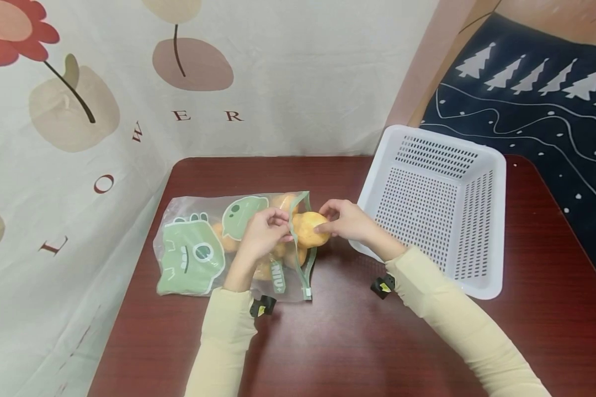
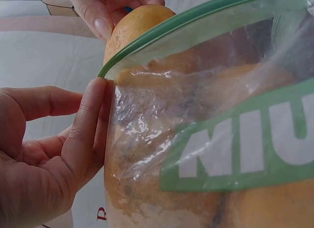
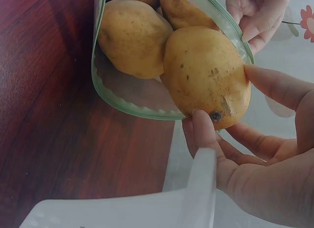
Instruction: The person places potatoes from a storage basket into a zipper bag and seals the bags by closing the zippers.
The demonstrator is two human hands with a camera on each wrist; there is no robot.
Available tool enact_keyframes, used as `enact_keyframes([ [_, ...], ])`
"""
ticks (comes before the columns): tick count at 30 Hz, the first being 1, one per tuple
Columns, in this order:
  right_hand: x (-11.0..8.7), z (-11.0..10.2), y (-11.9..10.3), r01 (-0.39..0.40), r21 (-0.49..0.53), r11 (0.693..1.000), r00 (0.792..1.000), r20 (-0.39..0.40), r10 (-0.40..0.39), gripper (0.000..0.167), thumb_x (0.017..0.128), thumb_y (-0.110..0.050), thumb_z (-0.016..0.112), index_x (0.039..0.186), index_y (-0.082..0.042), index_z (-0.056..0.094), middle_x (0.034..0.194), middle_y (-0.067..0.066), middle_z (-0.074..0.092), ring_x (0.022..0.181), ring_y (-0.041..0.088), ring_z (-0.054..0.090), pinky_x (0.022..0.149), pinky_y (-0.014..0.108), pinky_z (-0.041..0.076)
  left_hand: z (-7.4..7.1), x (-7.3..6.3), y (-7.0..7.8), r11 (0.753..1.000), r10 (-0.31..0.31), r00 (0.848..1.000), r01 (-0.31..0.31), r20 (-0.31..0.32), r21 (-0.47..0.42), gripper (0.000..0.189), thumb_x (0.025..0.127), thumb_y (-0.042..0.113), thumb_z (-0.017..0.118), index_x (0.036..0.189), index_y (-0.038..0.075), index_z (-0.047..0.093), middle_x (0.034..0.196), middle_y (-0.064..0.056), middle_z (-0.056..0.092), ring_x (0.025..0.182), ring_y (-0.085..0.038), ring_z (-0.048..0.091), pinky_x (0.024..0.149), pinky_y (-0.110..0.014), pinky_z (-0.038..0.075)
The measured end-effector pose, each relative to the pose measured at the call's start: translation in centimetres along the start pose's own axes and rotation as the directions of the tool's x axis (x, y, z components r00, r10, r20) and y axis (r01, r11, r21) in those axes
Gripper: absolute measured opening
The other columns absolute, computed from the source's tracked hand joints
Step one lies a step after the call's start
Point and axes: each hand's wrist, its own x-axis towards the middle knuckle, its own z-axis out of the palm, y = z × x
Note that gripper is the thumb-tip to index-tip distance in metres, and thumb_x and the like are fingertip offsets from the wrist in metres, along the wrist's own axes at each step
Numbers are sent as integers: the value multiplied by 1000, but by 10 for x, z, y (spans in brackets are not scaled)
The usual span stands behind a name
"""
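A clear zip bag [image 1: 191, 256] with green cartoon prints lies on the table, its green-edged mouth facing right. Several potatoes [image 3: 132, 39] are inside it. At the mouth, my left hand [image 1: 264, 232] pinches the bag's rim; the left wrist view shows its fingertips on the green zip edge [image 2: 162, 34]. My right hand [image 1: 351, 223] grips one potato [image 1: 310, 229] between thumb and fingers, and this potato sticks partly out of the opening. A dark spot marks its near end in the right wrist view.
A white perforated plastic basket [image 1: 491, 231] stands at the right of the dark red table [image 1: 338, 342], close by my right forearm. The zip's white slider [image 1: 307, 294] sits at the near corner of the bag mouth. A flower-printed cloth [image 1: 298, 82] hangs behind the table.
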Motion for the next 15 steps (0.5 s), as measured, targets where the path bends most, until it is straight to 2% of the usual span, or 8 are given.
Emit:
enact_keyframes([
  [4,1,3,0,7,4,1000,1000,-10,-7,29,75,-9,72,99,2,60,82,8,56,66,14,54,56,26,56,0,0,0,1000,2,1000,-2,-4,-10,17,79,-11,52,97,-12,54,78,-11,55,62,-11,58,65,-27,60],
  [8,2,5,2,12,25,1000,1000,-22,-11,29,75,-8,72,100,3,60,84,9,57,71,15,55,56,24,56,1,0,0,1000,2,1000,-2,-3,-22,17,79,-12,51,96,-12,54,78,-11,54,61,-11,58,64,-26,60],
  [15,4,8,5,14,73,997,999,-41,-11,30,76,-6,70,102,4,60,82,10,58,70,15,55,57,24,56,1,1,0,1000,11,1000,-11,-2,-5,18,79,-11,50,96,-11,54,79,-13,54,61,-11,58,64,-26,60],
])
